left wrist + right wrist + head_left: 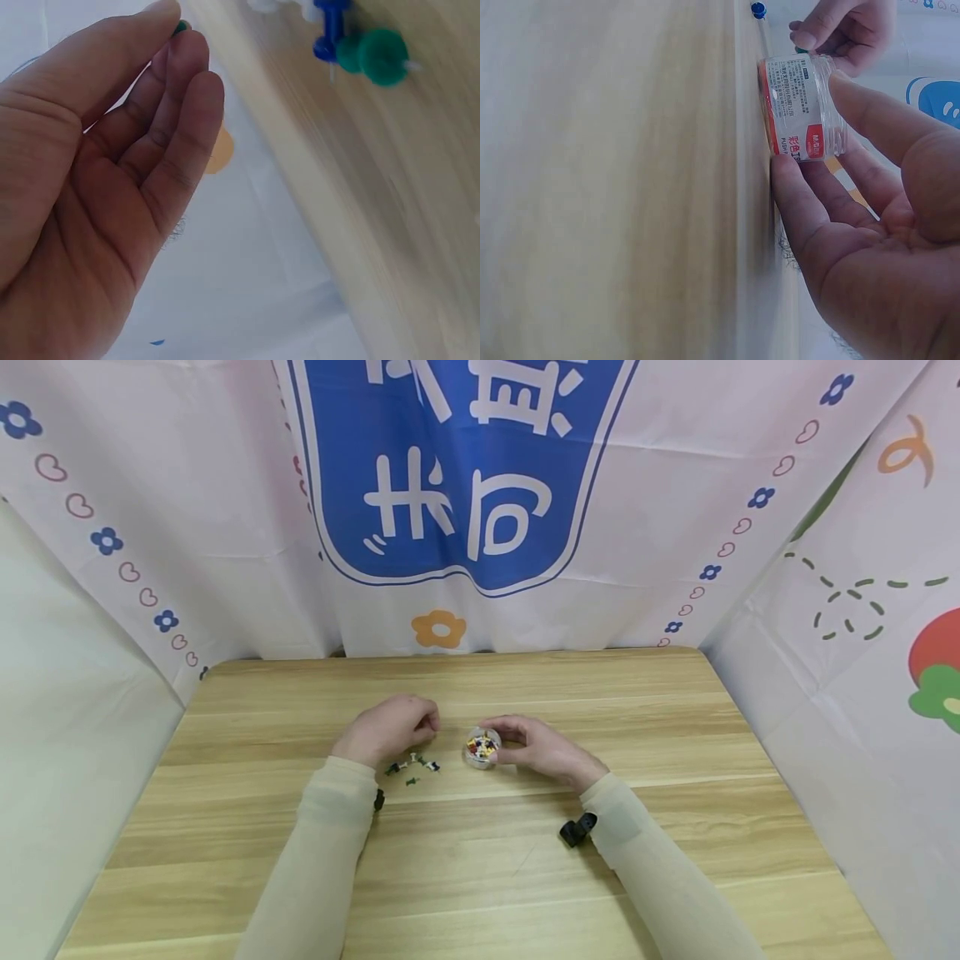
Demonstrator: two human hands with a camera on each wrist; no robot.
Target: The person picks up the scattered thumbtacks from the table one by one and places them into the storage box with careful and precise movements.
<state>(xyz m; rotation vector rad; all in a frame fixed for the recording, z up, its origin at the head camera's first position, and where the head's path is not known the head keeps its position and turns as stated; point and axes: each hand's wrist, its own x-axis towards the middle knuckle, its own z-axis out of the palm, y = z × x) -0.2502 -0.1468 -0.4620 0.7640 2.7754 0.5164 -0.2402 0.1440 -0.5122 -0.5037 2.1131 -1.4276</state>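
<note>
My left hand [390,728] is just above the table, left of a small clear jar [470,760]. Between its thumb and fingertips it pinches a green push pin [180,28], mostly hidden by the fingers. My right hand [542,748] grips the jar from the right, thumb and fingers around its sides. The jar stands upright and lidless, with red, yellow, white and blue push pins [482,747] inside; a printed label [795,105] wraps its wall. Below my left hand, several loose push pins lie on the table, among them a green one [412,782] and a blue one [332,26].
The wood-grain table [480,877] reaches back to a white cloth [615,585] with a blue printed panel. A patterned cloth [847,693] hangs along the right side. Black wrist devices [577,831] sit on both forearms.
</note>
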